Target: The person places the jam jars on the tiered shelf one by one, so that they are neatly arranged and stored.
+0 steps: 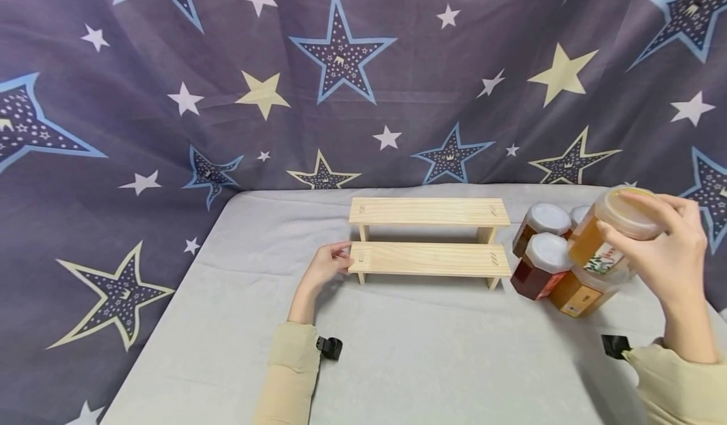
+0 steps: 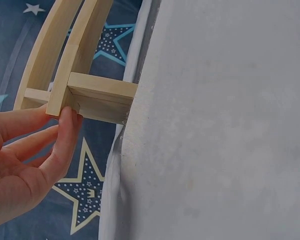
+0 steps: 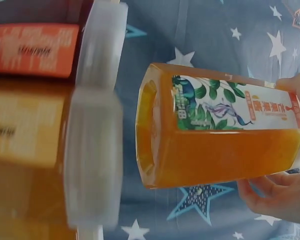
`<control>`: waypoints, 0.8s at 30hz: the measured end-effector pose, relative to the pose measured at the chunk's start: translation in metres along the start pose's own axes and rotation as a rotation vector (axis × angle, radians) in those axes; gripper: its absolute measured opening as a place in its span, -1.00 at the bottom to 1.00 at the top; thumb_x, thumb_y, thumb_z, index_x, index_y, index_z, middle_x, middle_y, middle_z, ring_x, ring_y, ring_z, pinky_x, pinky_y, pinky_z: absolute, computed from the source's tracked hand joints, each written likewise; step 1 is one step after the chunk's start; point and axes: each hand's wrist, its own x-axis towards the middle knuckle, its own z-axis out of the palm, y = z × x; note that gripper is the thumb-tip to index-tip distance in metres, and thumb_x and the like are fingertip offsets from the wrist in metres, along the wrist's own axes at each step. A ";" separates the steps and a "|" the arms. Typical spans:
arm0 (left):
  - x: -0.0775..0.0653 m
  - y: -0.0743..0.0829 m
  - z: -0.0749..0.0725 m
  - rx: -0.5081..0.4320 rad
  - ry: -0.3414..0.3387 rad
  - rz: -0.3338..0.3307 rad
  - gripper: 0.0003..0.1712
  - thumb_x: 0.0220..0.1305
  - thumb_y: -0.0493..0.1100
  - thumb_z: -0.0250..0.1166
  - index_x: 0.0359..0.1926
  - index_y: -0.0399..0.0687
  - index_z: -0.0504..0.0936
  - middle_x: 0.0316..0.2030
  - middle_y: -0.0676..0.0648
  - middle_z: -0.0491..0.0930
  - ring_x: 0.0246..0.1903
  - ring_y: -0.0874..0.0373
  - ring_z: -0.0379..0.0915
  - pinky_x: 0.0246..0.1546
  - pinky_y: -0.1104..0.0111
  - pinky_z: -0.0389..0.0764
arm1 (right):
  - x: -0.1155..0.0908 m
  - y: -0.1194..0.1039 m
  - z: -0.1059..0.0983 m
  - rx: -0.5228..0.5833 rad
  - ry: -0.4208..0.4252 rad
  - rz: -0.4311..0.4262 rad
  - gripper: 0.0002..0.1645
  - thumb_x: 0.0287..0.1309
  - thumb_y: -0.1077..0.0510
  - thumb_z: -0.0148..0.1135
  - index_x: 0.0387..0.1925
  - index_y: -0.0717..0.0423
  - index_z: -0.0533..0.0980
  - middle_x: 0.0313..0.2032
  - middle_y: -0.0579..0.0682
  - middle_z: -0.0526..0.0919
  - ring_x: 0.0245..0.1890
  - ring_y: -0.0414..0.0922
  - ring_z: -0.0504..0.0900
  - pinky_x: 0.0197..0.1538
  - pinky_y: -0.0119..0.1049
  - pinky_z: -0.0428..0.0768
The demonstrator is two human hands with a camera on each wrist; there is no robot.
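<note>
With the fingers and thumb of my left hand (image 1: 326,266), I pinch the left end of the lower board of a two-step wooden shelf (image 1: 426,259). The left wrist view shows the fingertips at the corner of that board (image 2: 65,82). My right hand (image 1: 676,245) grips a jar of orange contents (image 1: 586,243) by its pale lid, tilted in the air above the other jars. In the right wrist view this jar (image 3: 225,155) carries a white label with green leaves, and its base is apart from the lids nearby.
Right of the shelf stand a dark red jar (image 1: 531,278), an amber jar (image 1: 570,292) and a brown jar (image 1: 525,239), with another lid (image 1: 578,214) partly hidden behind. A grey cloth (image 1: 443,349) covers the table; a star-patterned curtain (image 1: 409,115) hangs behind and at left.
</note>
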 end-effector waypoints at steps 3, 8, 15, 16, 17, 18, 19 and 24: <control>-0.001 0.000 0.000 0.013 0.006 0.002 -0.49 0.05 -0.53 0.10 0.09 -0.52 0.31 -0.33 -0.36 0.43 -0.56 0.16 0.41 -0.26 -0.02 0.56 | 0.002 -0.006 0.007 0.011 -0.018 0.009 -0.39 -0.44 0.43 0.39 -0.13 0.16 0.56 -0.22 -0.54 0.21 -0.16 -0.52 0.21 -0.20 -0.69 0.20; -0.002 0.001 0.000 0.027 0.012 0.002 -0.50 0.05 -0.53 0.10 0.09 -0.52 0.31 -0.32 -0.38 0.43 -0.55 0.13 0.43 -0.26 -0.02 0.56 | 0.005 -0.010 0.021 0.055 -0.043 0.029 -0.41 -0.38 0.35 0.40 -0.11 0.10 0.56 -0.22 -0.44 0.25 -0.14 -0.45 0.23 -0.22 -0.65 0.21; 0.010 -0.013 -0.002 -0.006 -0.003 0.000 -0.48 0.04 -0.52 0.13 0.10 -0.49 0.33 -0.33 -0.35 0.44 -0.57 0.17 0.42 -0.29 0.00 0.58 | 0.013 0.052 0.059 0.125 -0.070 -0.011 -0.33 -0.44 0.19 0.51 -0.10 -0.22 0.57 -0.10 -0.14 0.39 -0.06 -0.27 0.30 -0.08 -0.63 0.29; 0.012 -0.017 -0.002 -0.011 -0.005 0.002 -0.48 0.04 -0.52 0.13 0.10 -0.48 0.33 -0.34 -0.34 0.44 -0.58 0.18 0.41 -0.31 0.01 0.59 | 0.014 0.058 0.065 0.134 -0.073 -0.023 -0.32 -0.45 0.18 0.52 -0.10 -0.22 0.57 -0.10 -0.12 0.39 -0.06 -0.25 0.30 -0.08 -0.64 0.30; 0.014 -0.020 -0.002 -0.013 -0.003 0.004 -0.48 0.04 -0.52 0.13 0.10 -0.48 0.33 -0.35 -0.33 0.45 -0.58 0.19 0.41 -0.33 0.03 0.60 | 0.015 0.059 0.069 0.147 -0.077 -0.034 -0.32 -0.46 0.18 0.52 -0.10 -0.22 0.56 -0.10 -0.11 0.39 -0.06 -0.24 0.31 -0.09 -0.65 0.31; 0.016 -0.023 -0.002 -0.011 0.000 0.007 -0.49 0.04 -0.52 0.13 0.09 -0.47 0.34 -0.35 -0.32 0.45 -0.59 0.21 0.41 -0.35 0.06 0.61 | 0.015 0.054 0.072 0.166 -0.084 -0.033 -0.32 -0.47 0.20 0.52 -0.10 -0.17 0.57 -0.10 -0.08 0.39 -0.06 -0.21 0.31 -0.09 -0.64 0.32; 0.017 -0.025 -0.001 -0.011 0.004 0.009 -0.49 0.04 -0.51 0.14 0.09 -0.47 0.35 -0.36 -0.30 0.45 -0.59 0.22 0.41 -0.37 0.08 0.62 | 0.015 0.049 0.074 0.186 -0.087 -0.034 -0.33 -0.46 0.21 0.51 -0.10 -0.14 0.57 -0.11 -0.09 0.39 -0.07 -0.22 0.31 -0.10 -0.64 0.32; 0.019 -0.028 0.000 0.004 0.020 0.016 -0.49 0.02 -0.52 0.14 0.08 -0.46 0.36 -0.39 -0.26 0.46 -0.61 0.23 0.40 -0.41 0.16 0.64 | 0.012 -0.009 0.076 0.241 -0.120 -0.005 -0.41 -0.37 0.25 0.45 -0.11 0.03 0.57 -0.17 -0.09 0.35 -0.13 -0.27 0.28 -0.25 -0.66 0.36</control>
